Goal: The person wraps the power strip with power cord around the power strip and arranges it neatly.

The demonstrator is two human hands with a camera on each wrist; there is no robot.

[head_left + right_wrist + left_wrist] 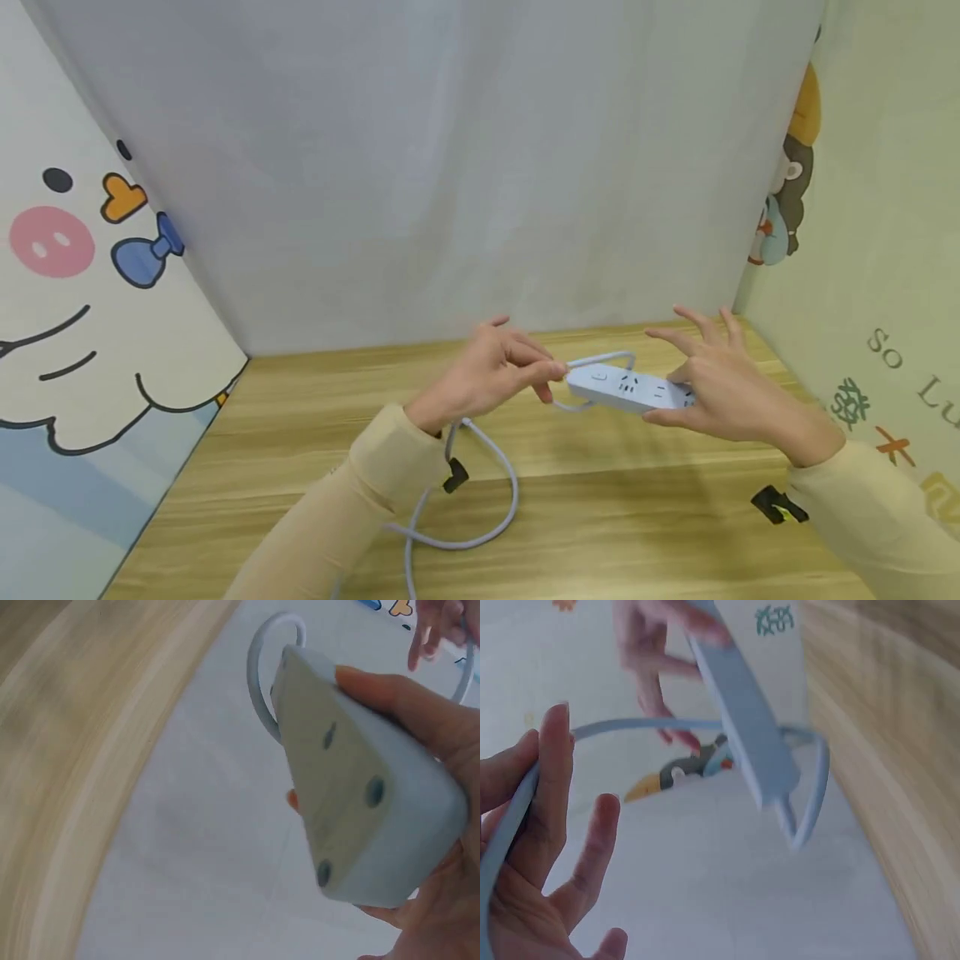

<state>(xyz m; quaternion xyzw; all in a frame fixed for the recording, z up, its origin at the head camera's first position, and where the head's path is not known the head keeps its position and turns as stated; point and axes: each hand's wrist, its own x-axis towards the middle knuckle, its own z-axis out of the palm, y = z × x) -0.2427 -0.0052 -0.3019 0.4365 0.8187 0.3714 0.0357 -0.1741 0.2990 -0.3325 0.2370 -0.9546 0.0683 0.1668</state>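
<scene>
In midair, right grip [722, 390] wide round power strip [618, 387], left [491, 371] apparently round cord [649, 722].

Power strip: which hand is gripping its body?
The right hand grips the power strip itself, at the end away from its switch; the left hand holds only the white cord.
</scene>
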